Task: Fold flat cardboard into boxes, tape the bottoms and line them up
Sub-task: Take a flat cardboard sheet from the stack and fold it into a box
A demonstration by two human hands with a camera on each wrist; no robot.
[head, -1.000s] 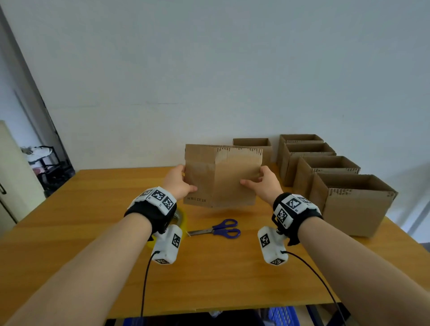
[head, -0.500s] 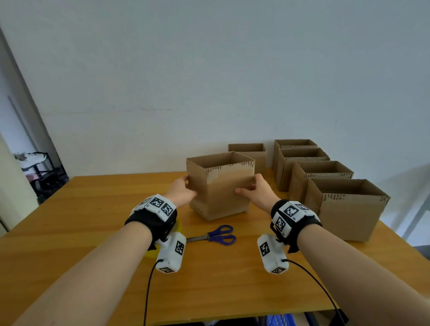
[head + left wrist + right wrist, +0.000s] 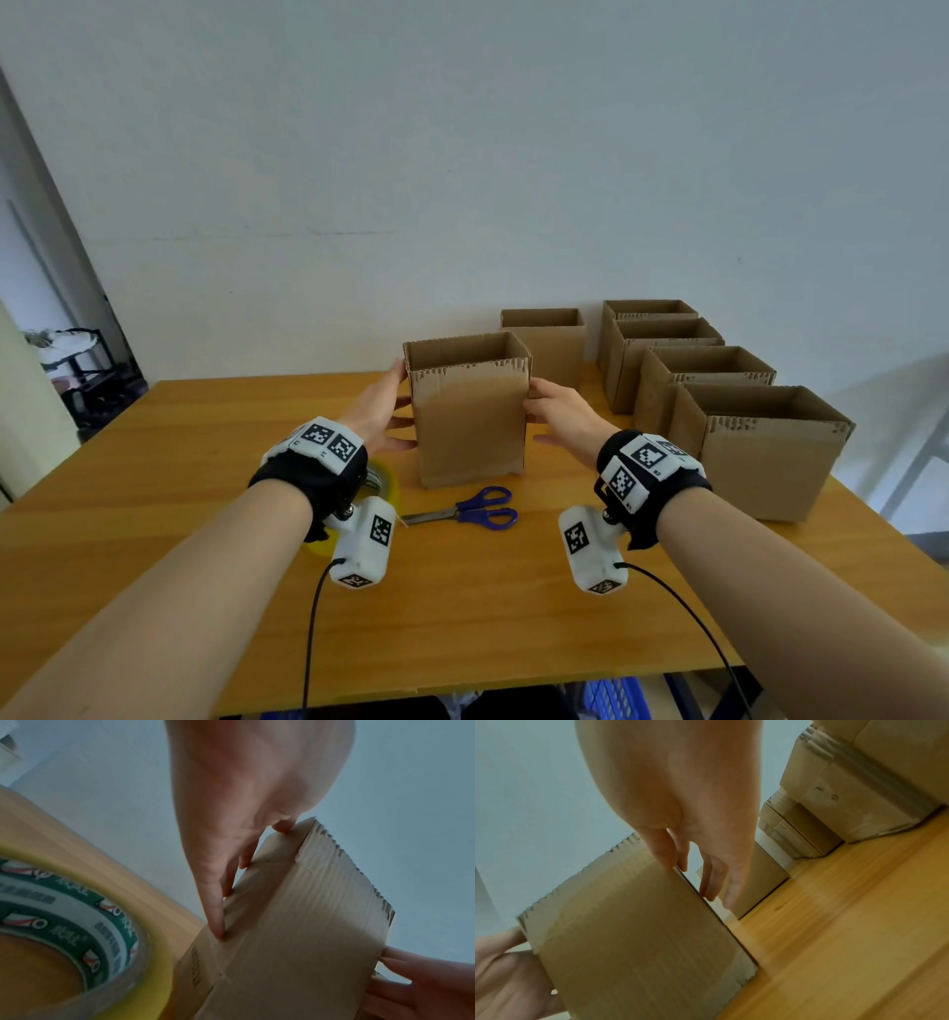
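Note:
A brown cardboard box (image 3: 470, 421) stands upright on the wooden table (image 3: 205, 462), its top open and ragged-edged. My left hand (image 3: 380, 411) lies flat against its left side, straight fingers (image 3: 218, 912) touching the cardboard (image 3: 295, 923). On the other side, my right hand (image 3: 560, 416) flanks the box with straight fingers (image 3: 713, 878) along its right edge (image 3: 634, 933). Neither hand curls round the box. Its bottom is hidden.
A row of several open boxes (image 3: 760, 452) runs along the table's right side, and one more box (image 3: 547, 344) stands behind the middle one. Blue-handled scissors (image 3: 472, 509) lie just in front. A yellow tape roll (image 3: 382, 478) sits under my left wrist.
The box was held up in the air, nearly flat, a second ago. It has since been opened square and set down upright, and my hands have moved to its sides with fingers straightened.

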